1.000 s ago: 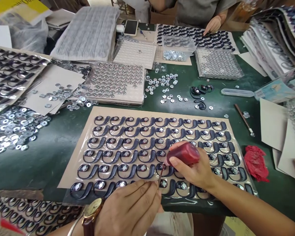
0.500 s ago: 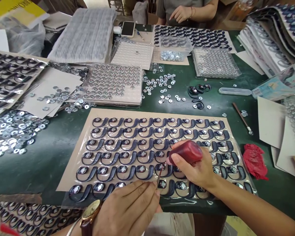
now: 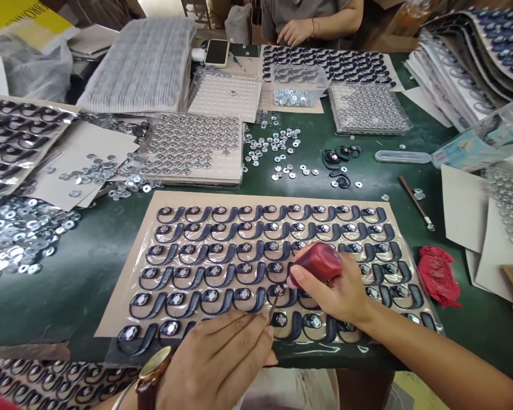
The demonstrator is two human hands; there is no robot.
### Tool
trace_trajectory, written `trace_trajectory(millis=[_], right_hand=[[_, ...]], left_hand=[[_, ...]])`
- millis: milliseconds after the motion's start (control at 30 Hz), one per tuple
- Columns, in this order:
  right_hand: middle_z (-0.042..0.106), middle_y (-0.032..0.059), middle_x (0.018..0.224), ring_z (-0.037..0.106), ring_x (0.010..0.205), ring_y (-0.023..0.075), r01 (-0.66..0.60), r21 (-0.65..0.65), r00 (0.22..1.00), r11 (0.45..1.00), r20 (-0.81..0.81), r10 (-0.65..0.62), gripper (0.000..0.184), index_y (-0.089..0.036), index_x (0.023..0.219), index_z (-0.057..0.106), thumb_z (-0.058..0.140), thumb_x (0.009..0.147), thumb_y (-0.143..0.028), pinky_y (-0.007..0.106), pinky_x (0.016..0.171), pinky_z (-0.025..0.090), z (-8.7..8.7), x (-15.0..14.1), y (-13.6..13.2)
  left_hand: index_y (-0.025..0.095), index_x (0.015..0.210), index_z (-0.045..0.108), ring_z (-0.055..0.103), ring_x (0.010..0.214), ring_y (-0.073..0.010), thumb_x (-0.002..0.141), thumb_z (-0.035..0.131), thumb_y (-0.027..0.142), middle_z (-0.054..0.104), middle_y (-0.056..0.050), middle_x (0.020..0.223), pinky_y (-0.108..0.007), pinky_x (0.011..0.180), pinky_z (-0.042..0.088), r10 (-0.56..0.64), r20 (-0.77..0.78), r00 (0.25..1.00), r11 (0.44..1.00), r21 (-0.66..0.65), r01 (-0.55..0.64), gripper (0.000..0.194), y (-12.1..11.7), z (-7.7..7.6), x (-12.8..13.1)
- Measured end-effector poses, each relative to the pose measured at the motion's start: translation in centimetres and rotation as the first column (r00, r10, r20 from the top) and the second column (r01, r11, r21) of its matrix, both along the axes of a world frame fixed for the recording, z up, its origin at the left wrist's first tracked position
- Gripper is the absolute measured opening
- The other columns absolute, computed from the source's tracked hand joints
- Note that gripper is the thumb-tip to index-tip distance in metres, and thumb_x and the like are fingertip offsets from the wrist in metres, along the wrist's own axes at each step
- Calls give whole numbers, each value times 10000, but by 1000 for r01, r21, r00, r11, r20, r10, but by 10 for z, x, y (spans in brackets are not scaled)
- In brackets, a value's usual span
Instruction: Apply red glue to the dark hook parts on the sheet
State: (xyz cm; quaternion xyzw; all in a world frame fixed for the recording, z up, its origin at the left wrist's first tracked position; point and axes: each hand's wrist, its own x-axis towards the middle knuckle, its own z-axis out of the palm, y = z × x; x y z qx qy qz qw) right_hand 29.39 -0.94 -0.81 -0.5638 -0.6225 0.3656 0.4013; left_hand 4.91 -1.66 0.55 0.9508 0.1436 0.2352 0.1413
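My right hand (image 3: 346, 290) is wrapped round a red squeeze bottle (image 3: 318, 263), tilted with its narrow end down to the left. Under that end lies a sheet of dark curved hook-shaped pieces (image 3: 214, 295), set in rows under clear film on a tan card (image 3: 123, 296). Each piece carries a round silvery disc. From the fingertips of my left hand (image 3: 222, 359), which are pressed together, a thin pointed tool (image 3: 273, 310) reaches to a piece in the second row from the front. Its exact kind is unclear, and the bottle's tip is hard to make out.
Loose metal washers (image 3: 21, 233) lie at left, with more mid-table. A tray of silvery discs (image 3: 188, 148) stands behind the card. At right are a brown stick (image 3: 414, 199) and a crumpled red cloth (image 3: 438, 276). A co-worker's hand (image 3: 297, 33) rests across the table.
The whole view has shifted slightly left. Both my hands keep nearly the same place over the sheet. The co-worker's hand has moved lower and to the left.
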Motion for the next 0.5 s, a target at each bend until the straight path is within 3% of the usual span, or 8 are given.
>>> trace_trajectory(millis=[300,500], right_hand=[[641,-12,556,602,502,163,7,-36,996,999,-85,-10,114,-231,799,687,661,803,-342,295,519,524,1,0,0],[639,-13,569,615,509,158,-24,-23,999,999,-26,24,118,-221,829,672,650,816,-336,283,529,531,-3,0,-3]], left_hand=[[37,1095,626,672,987,-186,893,508,98,693,-122,1079,-302,899,560,46,61,997,996,-79,-42,242,12,7,4],[65,1100,614,670,984,-153,846,550,33,709,-98,1028,-257,863,566,94,116,989,968,-243,-64,264,15,7,4]])
